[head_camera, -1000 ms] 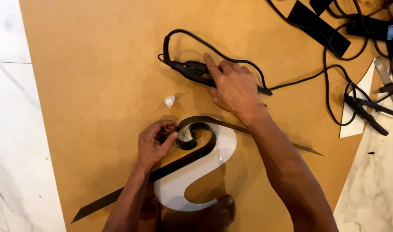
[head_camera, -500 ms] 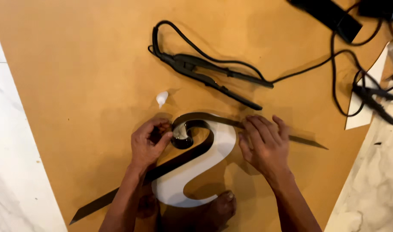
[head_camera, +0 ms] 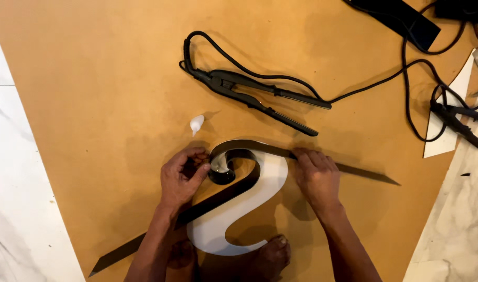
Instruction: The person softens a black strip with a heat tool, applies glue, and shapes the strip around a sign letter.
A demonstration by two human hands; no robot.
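Observation:
A white S-shaped letter (head_camera: pixel 233 216) lies flat on a brown board (head_camera: pixel 92 104). A long dark strip (head_camera: pixel 239 183) stands on edge along the letter's outline, curling round its top hook and running off to both sides. My left hand (head_camera: pixel 181 177) presses the strip into the curl at the letter's upper left. My right hand (head_camera: pixel 316 175) holds the strip against the letter's upper right curve. A bare foot (head_camera: pixel 273 256) rests on the letter's lower end.
A black two-armed heating tong (head_camera: pixel 260 96) with its cable lies on the board above the letter. A small white glue tube (head_camera: pixel 196 124) lies near my left hand. Another black tool (head_camera: pixel 458 122) and cables sit at the right edge, over a white marble floor (head_camera: pixel 19 209).
My right hand has left the black tong, come down to the strip at the letter's right side, and now presses it there. My left hand has stayed at the curl.

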